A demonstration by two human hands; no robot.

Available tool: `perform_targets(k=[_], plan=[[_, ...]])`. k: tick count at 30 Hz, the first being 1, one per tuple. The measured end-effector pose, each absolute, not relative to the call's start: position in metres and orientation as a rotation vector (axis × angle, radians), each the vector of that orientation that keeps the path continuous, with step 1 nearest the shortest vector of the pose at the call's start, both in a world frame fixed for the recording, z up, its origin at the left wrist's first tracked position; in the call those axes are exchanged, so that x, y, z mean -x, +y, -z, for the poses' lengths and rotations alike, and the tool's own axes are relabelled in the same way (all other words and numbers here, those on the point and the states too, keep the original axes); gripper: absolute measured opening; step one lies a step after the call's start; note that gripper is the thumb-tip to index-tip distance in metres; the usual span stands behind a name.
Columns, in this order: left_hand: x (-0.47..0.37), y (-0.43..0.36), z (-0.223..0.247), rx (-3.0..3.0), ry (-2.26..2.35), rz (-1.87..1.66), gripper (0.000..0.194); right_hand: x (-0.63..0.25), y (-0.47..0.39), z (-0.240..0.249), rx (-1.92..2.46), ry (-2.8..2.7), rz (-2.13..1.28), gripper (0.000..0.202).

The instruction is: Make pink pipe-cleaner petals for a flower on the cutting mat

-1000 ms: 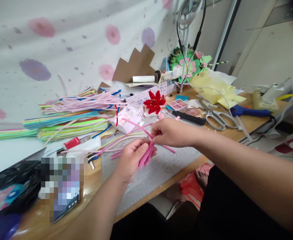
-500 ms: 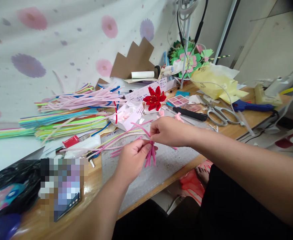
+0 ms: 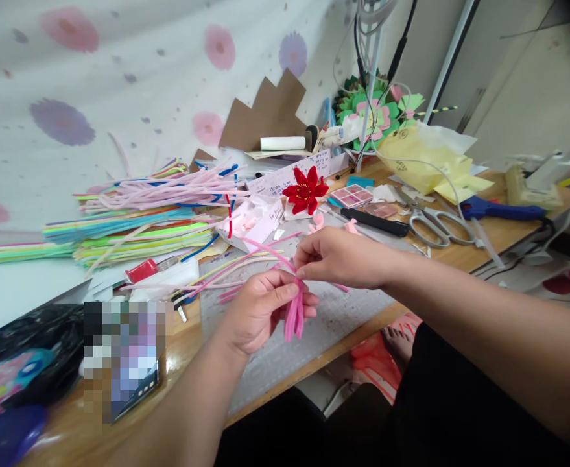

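Pink stems [image 3: 293,318], bundled, hang over a gray mat [image 3: 336,314] on a wooden table [image 3: 187,353], held between two bare hands. The left hand [image 3: 260,308] grips the bundle near its top, thumb pressed over it, fingers curled behind; the right hand [image 3: 340,258] pinches with fingertips closed at the upper end, where one strand angles off toward ten o'clock. From the bundle, a red flower [image 3: 305,190] stands at twelve o'clock, and a small white box [image 3: 253,224] of pale pink pieces sits at eleven. A black-handled tool [image 3: 375,222] and, farther out, gray scissors [image 3: 440,227] lie toward two o'clock. Piles of colored stems [image 3: 143,243] spread at ten; a blurred-out object [image 3: 136,363] rests at eight.
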State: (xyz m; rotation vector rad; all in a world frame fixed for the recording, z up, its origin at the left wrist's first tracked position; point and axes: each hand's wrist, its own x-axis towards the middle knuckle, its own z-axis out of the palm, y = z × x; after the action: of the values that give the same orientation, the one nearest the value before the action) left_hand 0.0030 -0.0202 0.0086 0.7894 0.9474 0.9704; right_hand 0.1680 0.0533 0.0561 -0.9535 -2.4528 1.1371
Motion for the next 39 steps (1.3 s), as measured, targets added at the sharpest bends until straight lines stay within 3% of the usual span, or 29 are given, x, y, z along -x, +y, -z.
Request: perform_targets(k=[10, 18, 28, 39], plan=[[-0.001, -0.023, -0.013, -0.961, 0.987, -0.971, 0.016, -0.175, 0.056, -0.052, 0.727, -2.32, -1.441, 0.008], [-0.007, -0.023, -0.013, -1.16, 1.226, -1.126, 0.013, -0.176, 0.052, -0.05, 0.813, -2.302, -1.444, 0.012], [-0.003, -0.022, -0.015, -1.118, 1.124, -0.923, 0.016, -0.179, 0.051, -0.051, 0.816, -2.439, -1.304, 0.008], [-0.001, -0.024, -0.011, -1.063, 1.1, -0.831, 0.02, -0.174, 0.043, -0.043, 0.825, -2.29, -1.381, 0.008]])
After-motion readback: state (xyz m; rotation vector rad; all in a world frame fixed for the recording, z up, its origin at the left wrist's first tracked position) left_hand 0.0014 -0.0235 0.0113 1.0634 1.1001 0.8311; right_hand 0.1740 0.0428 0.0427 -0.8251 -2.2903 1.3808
